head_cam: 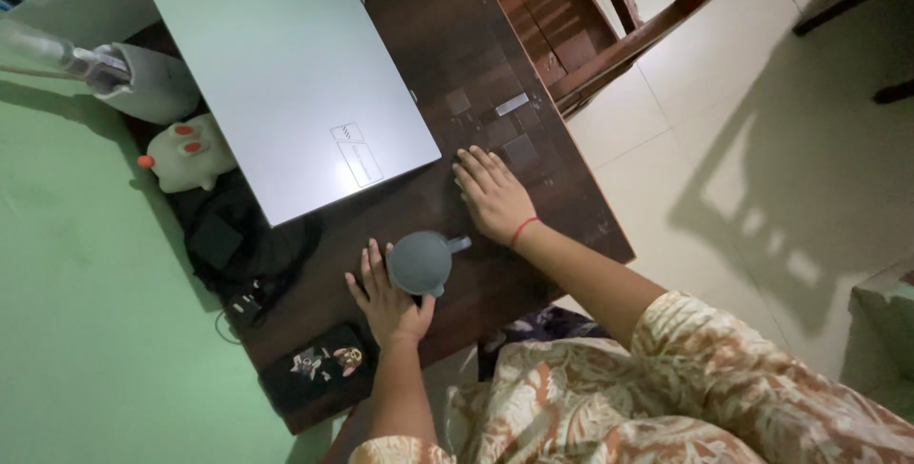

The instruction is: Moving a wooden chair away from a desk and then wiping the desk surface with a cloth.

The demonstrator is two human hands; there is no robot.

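**Two hands on a dark wooden table, one beside a grey cup**

The grey cup (420,262) stands upright on the dark wooden table (447,64), seen from straight above, with its small handle pointing away from the left hand and towards the right wrist. It sits near the table's front edge, just in front of the closed silver laptop (286,74).

The left hand (386,297) lies against the cup, fingers stretched out along one side and the thumb reaching round the near side. The fingers are spread and nearly straight, so the grasp looks loose; whether the palm presses the cup cannot be told from above.

The right hand (492,196) rests flat on the table beyond the cup's handle side, palm down, fingers extended and close together, holding nothing. A red thread (523,230) circles its wrist. Its fingertips lie just beside the laptop's near corner.

Past the laptop's far side from the cup stand a white toy figure (186,153) with orange spots and a pale grey pot (150,81). A black pouch with a cartoon picture (319,369) lies at the table's front corner, near the left forearm. A wooden chair (609,17) stands at the table's far end, on the pale tiled floor (762,159).
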